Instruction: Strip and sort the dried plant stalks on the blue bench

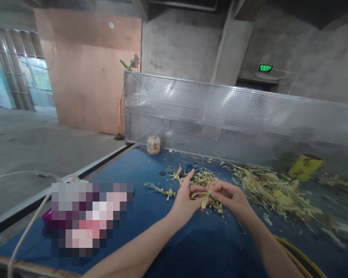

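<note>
**A:** What takes up the most room?

**B:** A plywood board (89,77) against the concrete wall at the far left. In front of it a perforated metal screen (234,116) runs along the back edge of the blue table (191,247).

**A:** And on the table?

**B:** A big heap of dried husks (272,189) spreads over the right side, near the screen. A smaller heap (203,177) lies in the middle, just beyond the hands. A white cable (26,231) hangs off the left edge, and a yellow hose (301,256) curves past the right forearm.

**A:** How are the 2 hands?

**B:** They are close together above the table, just in front of the smaller heap. The left hand (187,200) is curled, its thumb and fingers nipping 1 end of a pale green strip (204,197), with 1 finger raised. The right hand (229,195) is curled too, its fingertips closed on the other end.

**A:** What about the smaller things?

**B:** A yellow cup (304,166) lies tilted at the far right, by the screen. A beige pot (153,144) stands upright at the screen's left end. A green sign (265,68) glows high on the back wall.

**A:** And where is the strip itself?

**B:** It sits between the 2 hands, bent, with its loose end drooping toward the table. I cannot tell whether that end touches the husks beneath it.
</note>
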The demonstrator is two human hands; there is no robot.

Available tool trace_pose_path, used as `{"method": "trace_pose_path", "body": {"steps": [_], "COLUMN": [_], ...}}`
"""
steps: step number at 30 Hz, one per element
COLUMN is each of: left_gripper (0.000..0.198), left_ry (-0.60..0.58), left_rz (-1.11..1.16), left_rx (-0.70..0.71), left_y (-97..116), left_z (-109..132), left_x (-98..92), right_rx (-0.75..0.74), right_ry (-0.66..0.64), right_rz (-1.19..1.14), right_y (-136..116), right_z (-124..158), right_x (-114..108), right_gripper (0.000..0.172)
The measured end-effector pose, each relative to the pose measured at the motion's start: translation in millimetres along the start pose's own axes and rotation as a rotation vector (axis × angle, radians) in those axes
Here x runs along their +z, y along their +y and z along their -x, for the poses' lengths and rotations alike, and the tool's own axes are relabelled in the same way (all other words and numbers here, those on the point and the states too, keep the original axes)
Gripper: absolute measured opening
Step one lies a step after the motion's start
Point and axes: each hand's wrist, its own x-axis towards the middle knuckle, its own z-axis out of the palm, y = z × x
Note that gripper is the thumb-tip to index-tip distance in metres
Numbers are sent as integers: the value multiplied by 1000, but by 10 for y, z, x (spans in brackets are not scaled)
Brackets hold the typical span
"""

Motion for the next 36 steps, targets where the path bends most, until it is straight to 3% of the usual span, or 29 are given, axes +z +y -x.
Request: {"method": "trace_pose_path", "body": {"steps": [5,9,13,17,21,26,30,36], "left_gripper": [106,102,96,82,67,68,65,62], "left_ry": [-26,-27,-72,-31,-16,-32,-68,115], "left_rz": [72,72,3,-283,-782,-1005,-926,-464], "left_rx": [-84,-84,-65,94,322,345,295,218], "left_y": [-10,-12,-38,-37,11,-8,-88,-135], "left_z": [17,31,20,19,38,43,30,-95], "left_x": [46,45,12,-23,-76,-124,-111,-172], "right_rx": [-15,-45,-73,-111,-131,-115,-78,-28], "right_ry": [-21,0,-68,2,76,84,273,522], "right_rz": [-31,15,68,232,338,436,611,997], "right_y": [-38,-55,-46,-35,-46,-10,89,362], "right_z": [32,44,35,10,-4,-20,-42,-35], "right_x": [-24,-52,-67,-71,-61,-22,-65,-389], "right_gripper": [11,11,11,12,10,10,14,15]}}
